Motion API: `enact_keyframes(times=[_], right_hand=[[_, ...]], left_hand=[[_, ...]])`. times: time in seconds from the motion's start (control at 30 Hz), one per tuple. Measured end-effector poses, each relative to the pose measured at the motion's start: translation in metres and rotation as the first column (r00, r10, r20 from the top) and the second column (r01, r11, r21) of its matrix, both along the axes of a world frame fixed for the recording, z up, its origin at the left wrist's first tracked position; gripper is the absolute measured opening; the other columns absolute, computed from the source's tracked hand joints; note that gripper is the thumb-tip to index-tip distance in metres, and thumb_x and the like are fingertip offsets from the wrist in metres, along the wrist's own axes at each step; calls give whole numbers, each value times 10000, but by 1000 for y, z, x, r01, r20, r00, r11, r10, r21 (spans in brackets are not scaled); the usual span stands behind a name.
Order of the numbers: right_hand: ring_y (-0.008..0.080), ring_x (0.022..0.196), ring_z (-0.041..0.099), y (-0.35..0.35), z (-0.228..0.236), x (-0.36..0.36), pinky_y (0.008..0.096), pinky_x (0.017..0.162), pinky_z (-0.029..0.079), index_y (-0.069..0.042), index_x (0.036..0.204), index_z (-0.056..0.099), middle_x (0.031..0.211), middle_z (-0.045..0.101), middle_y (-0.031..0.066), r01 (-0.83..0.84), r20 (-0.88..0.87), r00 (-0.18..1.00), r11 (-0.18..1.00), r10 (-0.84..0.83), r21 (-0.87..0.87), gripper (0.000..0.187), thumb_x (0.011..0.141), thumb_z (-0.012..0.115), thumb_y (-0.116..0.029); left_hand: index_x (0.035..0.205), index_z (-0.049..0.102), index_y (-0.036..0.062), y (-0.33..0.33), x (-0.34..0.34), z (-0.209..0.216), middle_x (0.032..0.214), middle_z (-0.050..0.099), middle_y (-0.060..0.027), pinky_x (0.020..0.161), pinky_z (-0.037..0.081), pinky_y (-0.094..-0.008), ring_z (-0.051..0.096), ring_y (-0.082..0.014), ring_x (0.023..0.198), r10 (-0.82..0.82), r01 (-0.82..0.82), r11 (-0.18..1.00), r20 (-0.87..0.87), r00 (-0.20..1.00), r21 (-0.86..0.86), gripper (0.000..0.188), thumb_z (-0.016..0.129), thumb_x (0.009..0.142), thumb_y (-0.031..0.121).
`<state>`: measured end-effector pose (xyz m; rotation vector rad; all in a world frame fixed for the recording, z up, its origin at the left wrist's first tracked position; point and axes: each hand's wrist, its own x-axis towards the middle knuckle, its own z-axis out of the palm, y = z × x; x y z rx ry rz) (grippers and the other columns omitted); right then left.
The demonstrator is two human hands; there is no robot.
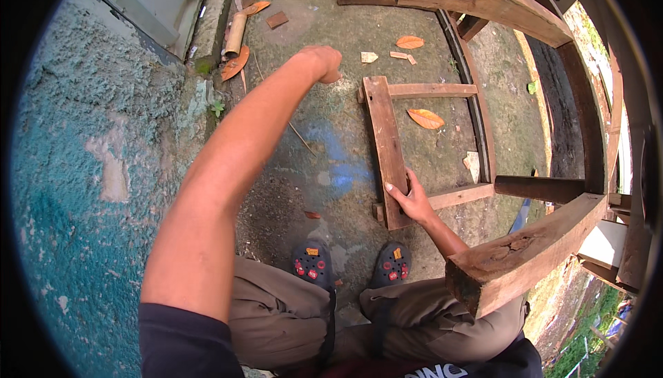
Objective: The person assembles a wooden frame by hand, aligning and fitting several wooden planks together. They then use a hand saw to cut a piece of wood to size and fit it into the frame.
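My left hand [322, 64] is closed in a fist above the concrete floor, left of the far end of a short brown board [388, 160]. The inside of the fist is hidden, so I cannot tell what it holds. My right hand [413, 202] grips the near end of this board, its thumb lying on the upper face. Two thin wooden rails, a far one [435, 90] and a near one [461, 196], run from the board to a long dark-edged bar [475, 95] on the right. Together they form a small rectangular frame.
Thick timber pieces, a far beam [483, 1] and a near beam [528, 253], stand raised on the right. A rough blue wall [103, 164] rises on the left. A tan cylindrical handle [236, 34], dry leaves [425, 118] and wood scraps [277, 20] lie on the floor.
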<state>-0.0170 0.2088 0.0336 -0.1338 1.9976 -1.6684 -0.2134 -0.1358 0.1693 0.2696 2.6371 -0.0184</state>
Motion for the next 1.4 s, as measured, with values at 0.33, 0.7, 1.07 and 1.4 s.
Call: enact_keyframes(times=[0.33,0.7,1.07,1.4], right_hand=[[449,1246,513,-38,70,32,508,1049,409,41,1424,421,1340,499,306,177,-541,818,809,196,561,654,903,726,-210],[409,1305,477,-41,50,47,518,1079,340,14,1463,419,1417,492,240,59,-644,723,907,249,416,650,917,704,-191],[223,968,689,-28,24,30,363,827,538,50,1448,451,1115,698,192,97,-135,988,981,-74,169,628,992,676,-320],[221,1145,628,-12,3,22,347,980,480,50,1370,557,1212,684,200,143,-152,981,979,-121,145,491,1053,573,-325]], left_hand=[[1342,561,-61,125,103,-146,1334,566,-248,1016,479,-448,602,-341,1187,870,-337,-235,352,345,912,791,601,947,624],[1332,577,-27,134,125,-136,1200,685,-160,932,505,-396,660,-255,1080,647,-516,-494,692,320,700,726,807,851,466],[1255,620,-14,148,130,-125,1124,697,-149,846,542,-409,693,-252,953,510,-513,-557,756,409,653,624,819,844,411],[1539,375,40,124,134,-152,1476,505,-200,1062,424,-543,522,-342,1336,428,-512,-611,796,429,604,807,568,985,595]])
